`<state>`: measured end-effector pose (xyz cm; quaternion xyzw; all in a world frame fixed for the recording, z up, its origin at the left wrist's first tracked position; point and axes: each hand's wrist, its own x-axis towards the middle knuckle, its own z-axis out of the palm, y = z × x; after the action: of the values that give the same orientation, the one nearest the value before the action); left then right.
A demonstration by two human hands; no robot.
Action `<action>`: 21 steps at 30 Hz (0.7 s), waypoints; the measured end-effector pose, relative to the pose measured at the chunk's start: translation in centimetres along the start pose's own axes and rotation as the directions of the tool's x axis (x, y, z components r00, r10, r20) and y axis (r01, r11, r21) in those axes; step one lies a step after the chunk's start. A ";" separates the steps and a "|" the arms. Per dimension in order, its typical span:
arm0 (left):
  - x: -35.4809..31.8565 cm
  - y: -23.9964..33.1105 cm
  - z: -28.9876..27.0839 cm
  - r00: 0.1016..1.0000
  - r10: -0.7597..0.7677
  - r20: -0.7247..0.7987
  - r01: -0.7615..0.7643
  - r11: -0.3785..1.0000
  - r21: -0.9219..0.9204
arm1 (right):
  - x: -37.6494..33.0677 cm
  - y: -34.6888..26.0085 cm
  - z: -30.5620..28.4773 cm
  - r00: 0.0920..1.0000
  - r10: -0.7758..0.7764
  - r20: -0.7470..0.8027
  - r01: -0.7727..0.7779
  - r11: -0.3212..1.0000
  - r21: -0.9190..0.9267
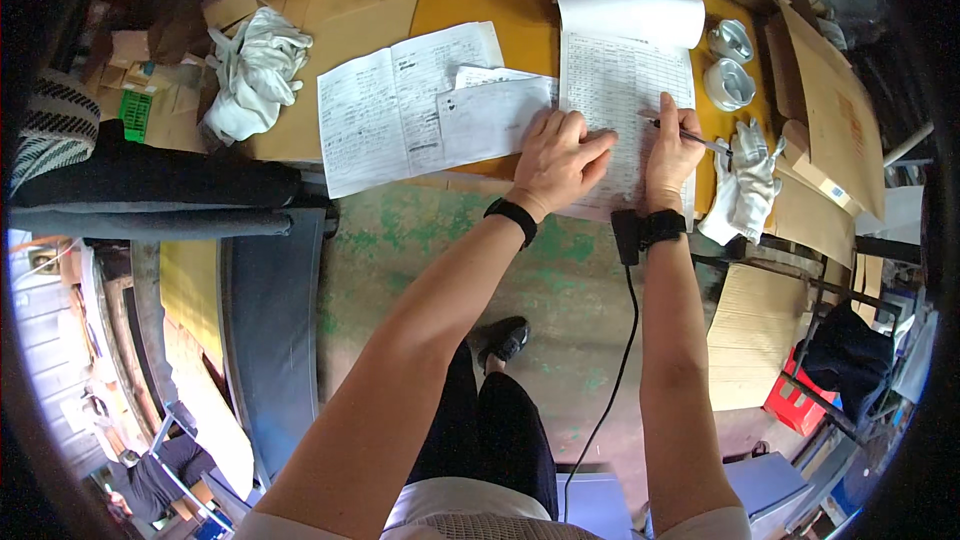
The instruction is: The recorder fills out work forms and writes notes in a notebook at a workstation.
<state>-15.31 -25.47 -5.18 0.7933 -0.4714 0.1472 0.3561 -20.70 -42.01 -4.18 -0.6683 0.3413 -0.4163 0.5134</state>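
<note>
In my right hand (674, 152) a slim pen (718, 148) is gripped, its tip toward a printed form with table rows (628, 80). The form's top pages are rolled back. My left hand (562, 160) rests on the form's left edge, fingers loosely bent and the thumb side spread apart, holding nothing that I can see. Beside it lies a smaller pale sheet (490, 122), partly over a wide handwritten sheet (365, 120). A dark wristband (515, 218) is on my left wrist. Another (660, 228) is on my right, next to a black block (625, 235) with a cable.
White gloves (745, 185) lie right of the form, below two round whitish rolls (730, 83). More white gloves (255, 75) sit at the left on cardboard. Cardboard boxes (835, 100) edge the table. A red crate (800, 400) stands low at the right.
</note>
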 end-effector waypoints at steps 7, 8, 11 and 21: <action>0.0 0.0 0.1 1.000 0.001 -0.003 -0.001 1.000 -0.009 | -0.1 0.0 -0.1 1.000 0.027 0.014 -0.027 0.999 0.023; 0.0 0.0 0.1 1.000 0.003 -0.004 -0.003 1.000 -0.008 | 0.0 0.1 -0.1 1.000 0.024 0.014 -0.024 0.999 0.026; 0.0 -0.1 0.0 1.000 0.007 -0.003 -0.007 1.000 -0.002 | 0.0 0.2 0.0 1.000 0.014 0.015 -0.014 0.999 0.038; 0.0 0.0 0.0 1.000 -0.002 0.010 0.002 1.000 0.006 | 0.1 0.4 -0.1 1.000 -0.003 0.012 0.003 1.000 0.009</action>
<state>-15.31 -25.46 -5.13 0.7955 -0.4721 0.1443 0.3514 -20.76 -42.27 -4.50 -0.6690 0.3353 -0.4145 0.5178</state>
